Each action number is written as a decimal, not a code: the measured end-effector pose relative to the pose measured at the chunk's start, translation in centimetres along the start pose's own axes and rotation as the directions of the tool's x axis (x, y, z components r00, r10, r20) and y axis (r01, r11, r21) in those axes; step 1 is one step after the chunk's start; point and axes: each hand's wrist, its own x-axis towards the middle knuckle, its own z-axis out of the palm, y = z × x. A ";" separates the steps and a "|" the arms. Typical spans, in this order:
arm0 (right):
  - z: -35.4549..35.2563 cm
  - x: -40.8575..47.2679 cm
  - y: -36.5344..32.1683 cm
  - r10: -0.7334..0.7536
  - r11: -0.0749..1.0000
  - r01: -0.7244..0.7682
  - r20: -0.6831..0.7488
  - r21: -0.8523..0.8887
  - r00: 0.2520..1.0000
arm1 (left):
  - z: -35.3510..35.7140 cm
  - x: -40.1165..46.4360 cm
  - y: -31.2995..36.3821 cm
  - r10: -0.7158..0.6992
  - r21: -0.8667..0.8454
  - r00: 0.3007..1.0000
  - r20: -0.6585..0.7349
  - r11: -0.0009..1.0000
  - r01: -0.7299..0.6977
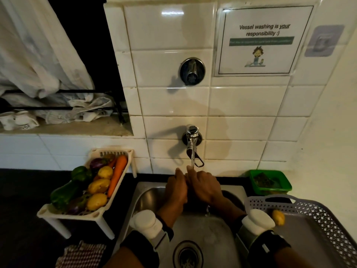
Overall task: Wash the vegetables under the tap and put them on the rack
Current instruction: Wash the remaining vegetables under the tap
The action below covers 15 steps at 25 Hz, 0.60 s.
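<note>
Vegetables (100, 185) wait in the left rack (66, 212) while left hand (175, 187) and right hand (205, 185) cup something unseen under the tap (192, 149), grip unclear; next, the grey basket (328, 219) on the right.

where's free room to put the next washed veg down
The grey tray right of the sink is mostly bare beyond its one potato. The white rack on the left is crowded. Both hands fill the space under the tap.
</note>
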 end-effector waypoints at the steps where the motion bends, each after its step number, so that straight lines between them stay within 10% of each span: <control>1: -0.3 -0.5 0.2 -0.061 0.995 0.060 -0.013 -0.074 0.998 | 0.1 0.1 0.0 -0.055 -0.070 0.996 0.070 0.996 0.060; 6: -0.7 -0.5 3.0 -0.289 0.886 0.282 0.037 -0.369 0.957 | -1.0 0.2 -0.3 -0.106 -0.069 0.966 0.236 0.990 0.125; 11: 1.4 -0.3 3.2 0.072 0.929 -0.032 -0.095 0.370 0.993 | -0.7 0.3 -1.2 0.228 -0.158 0.958 0.176 0.967 -0.201; 15: 1.9 0.1 1.6 0.144 0.905 -0.114 -0.043 0.410 0.989 | 0.5 -0.5 -2.0 0.300 -0.147 0.941 0.158 0.949 -0.278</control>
